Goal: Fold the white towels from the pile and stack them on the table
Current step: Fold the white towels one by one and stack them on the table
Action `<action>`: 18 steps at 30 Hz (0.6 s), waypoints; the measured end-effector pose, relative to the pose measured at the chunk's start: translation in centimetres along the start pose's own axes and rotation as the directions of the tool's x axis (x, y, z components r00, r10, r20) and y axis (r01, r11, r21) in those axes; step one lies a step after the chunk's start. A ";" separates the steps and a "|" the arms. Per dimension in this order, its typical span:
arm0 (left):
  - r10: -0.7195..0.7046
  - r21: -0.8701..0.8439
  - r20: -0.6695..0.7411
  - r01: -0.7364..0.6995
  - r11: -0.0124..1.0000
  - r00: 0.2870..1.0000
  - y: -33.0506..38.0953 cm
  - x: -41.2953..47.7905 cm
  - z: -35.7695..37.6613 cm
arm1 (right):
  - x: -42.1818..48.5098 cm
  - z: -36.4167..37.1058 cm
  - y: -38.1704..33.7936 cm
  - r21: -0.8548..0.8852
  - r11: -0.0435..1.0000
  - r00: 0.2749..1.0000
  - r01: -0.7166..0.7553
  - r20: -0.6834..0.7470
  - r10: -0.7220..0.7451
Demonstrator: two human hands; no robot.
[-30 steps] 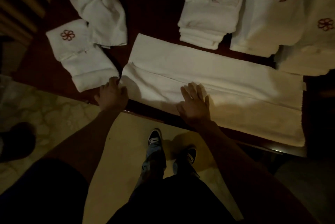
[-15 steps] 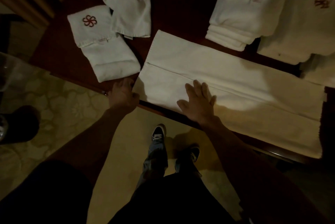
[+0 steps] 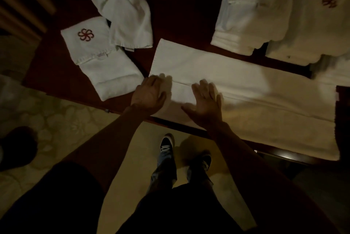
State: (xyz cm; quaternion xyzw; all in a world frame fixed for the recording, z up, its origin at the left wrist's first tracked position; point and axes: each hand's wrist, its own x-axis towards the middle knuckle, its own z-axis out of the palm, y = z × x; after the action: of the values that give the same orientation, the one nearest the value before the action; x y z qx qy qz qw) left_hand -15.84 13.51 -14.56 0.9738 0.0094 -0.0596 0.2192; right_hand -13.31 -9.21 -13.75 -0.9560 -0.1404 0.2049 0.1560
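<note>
A long white towel (image 3: 246,90), folded lengthwise into a strip, lies across the dark wooden table (image 3: 180,12), its near edge hanging over the table's front. My left hand (image 3: 150,92) rests flat on the strip's left end, fingers spread. My right hand (image 3: 205,102) lies flat on the towel just to the right, fingers straight. A small folded towel with a red flower logo (image 3: 98,57) sits to the left. Behind it lies a loosely bunched white towel (image 3: 123,8).
Stacks of folded white towels with red logos (image 3: 251,10) stand at the back right, another stack (image 3: 318,25) beside them. The table's front edge (image 3: 274,155) runs diagonally. Below are patterned floor, my legs and shoes (image 3: 166,144).
My left hand has moved from the table's front edge up onto the towel's left end. The right hand stays flat on the towel. The view has shifted, so everything sits further right.
</note>
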 end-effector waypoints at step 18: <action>-0.029 -0.027 0.020 0.029 0.999 0.999 -3.7 15.8 -3.3 | 13.7 -3.2 -2.9 -0.003 0.993 0.929 0.120 -0.351 -0.113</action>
State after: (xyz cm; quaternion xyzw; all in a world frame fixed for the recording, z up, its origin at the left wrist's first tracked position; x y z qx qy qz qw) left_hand 0.02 18.08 -15.09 0.9698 0.0222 -0.0724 0.2318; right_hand -0.48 -2.72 -14.72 -0.9657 -0.1648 0.0230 0.1993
